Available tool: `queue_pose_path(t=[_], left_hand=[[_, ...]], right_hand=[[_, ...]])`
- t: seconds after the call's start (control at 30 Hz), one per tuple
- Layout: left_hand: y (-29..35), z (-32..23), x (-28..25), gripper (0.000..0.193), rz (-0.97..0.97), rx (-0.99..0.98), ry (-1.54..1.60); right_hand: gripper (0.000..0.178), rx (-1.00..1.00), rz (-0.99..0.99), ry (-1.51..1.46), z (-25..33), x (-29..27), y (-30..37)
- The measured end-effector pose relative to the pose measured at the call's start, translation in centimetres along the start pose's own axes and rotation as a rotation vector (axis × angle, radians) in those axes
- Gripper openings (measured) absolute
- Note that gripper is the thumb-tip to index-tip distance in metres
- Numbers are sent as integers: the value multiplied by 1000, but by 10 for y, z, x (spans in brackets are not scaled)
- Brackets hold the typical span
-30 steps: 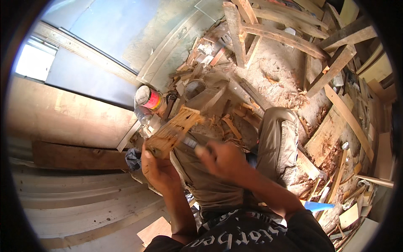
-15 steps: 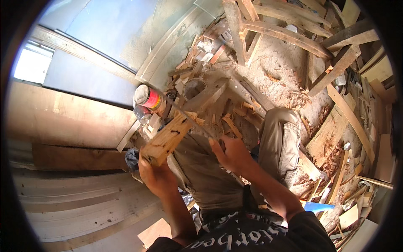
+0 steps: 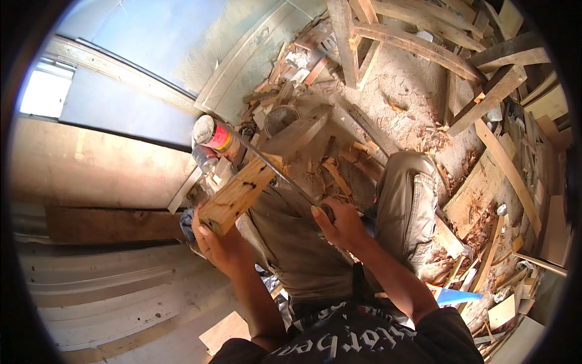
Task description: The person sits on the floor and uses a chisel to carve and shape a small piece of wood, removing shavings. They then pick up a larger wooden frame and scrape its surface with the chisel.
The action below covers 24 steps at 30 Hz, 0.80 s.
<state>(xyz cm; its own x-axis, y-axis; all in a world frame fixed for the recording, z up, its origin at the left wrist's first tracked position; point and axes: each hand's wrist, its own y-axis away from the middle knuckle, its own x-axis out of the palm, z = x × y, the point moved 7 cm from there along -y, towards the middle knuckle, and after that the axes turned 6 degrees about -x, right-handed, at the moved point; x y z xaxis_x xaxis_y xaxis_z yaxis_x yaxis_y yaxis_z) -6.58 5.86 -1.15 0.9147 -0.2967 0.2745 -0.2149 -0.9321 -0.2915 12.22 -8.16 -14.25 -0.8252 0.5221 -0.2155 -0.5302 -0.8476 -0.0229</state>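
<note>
In the head view, my left hand (image 3: 222, 245) was curled round the near end of a knotty wooden block (image 3: 238, 195), holding it tilted in front of my left leg (image 3: 297, 239). My right hand (image 3: 341, 222) was closed round the grip end of a long, narrow metal tool (image 3: 294, 184) that crossed the block's far end; I could not tell whether they touched. I judged that good work here wanted a firm hold low on the block, fingers well behind the tool's path, and light strokes away from my legs. The tool pointed towards the label-wrapped can (image 3: 213, 137), so room there looked tight; my right knee (image 3: 403, 170) bounded the other side. Beyond lay a timber beam (image 3: 301, 133), with the sandy floor (image 3: 415, 88) offering wider room.
</note>
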Motion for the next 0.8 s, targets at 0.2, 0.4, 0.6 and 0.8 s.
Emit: queue_pose_path(t=[0.2,0.4,0.6,0.8], left_hand=[[-10,10,22,60,149,64,8],[-1,9,33,59,171,173,-41],[-9,-6,50,49,77,269,-170],[-32,-23,63,37,-71,261,-285]], right_hand=[[43,-65,-262,-126,39,-11,-40],[34,119,-370,-602,21,0,-79],[28,168,-309,-814,-3,8,-75],[36,101,-374,-269,7,-16,-52]])
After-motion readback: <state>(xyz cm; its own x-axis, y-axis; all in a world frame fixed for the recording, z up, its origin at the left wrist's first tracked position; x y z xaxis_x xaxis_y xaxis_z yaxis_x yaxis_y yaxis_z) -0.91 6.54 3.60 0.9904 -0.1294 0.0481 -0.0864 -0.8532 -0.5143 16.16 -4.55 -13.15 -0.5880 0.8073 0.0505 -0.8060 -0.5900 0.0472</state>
